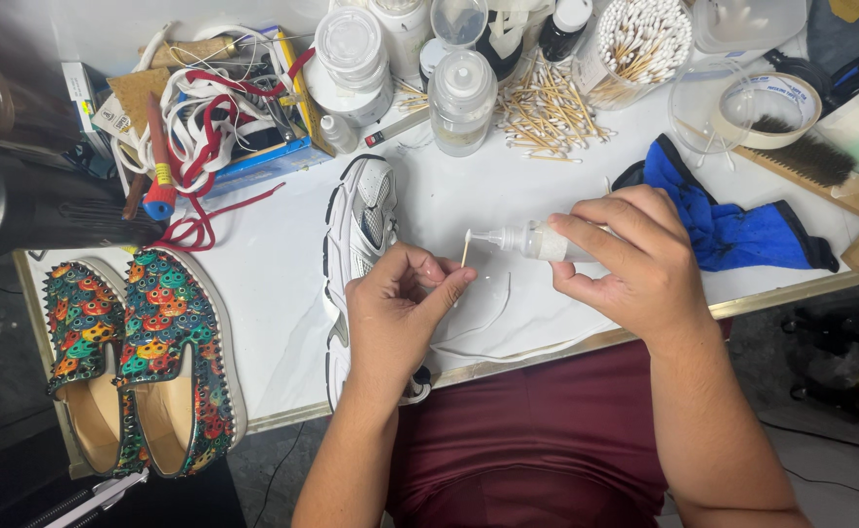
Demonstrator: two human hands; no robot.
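Fingers of the left hand (402, 298) pinch a cotton swab (465, 248) upright over the white sneaker (363, 235) at the counter's (273, 293) near edge. Right hand (635, 259) grips a small squeeze bottle (525, 241), nozzle touching the swab tip. Blue glove (732, 230) lies just beyond it.

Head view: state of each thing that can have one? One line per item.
squeeze bottle: tipped sideways, nozzle at the swab tip
cotton swab: upright, pinched
left hand: pinching the swab
right hand: gripping the bottle
white sneaker: unlaced, on the table
patterned slip-ons: paired at the table edge
swab tub: open, full
blue cloth: crumpled
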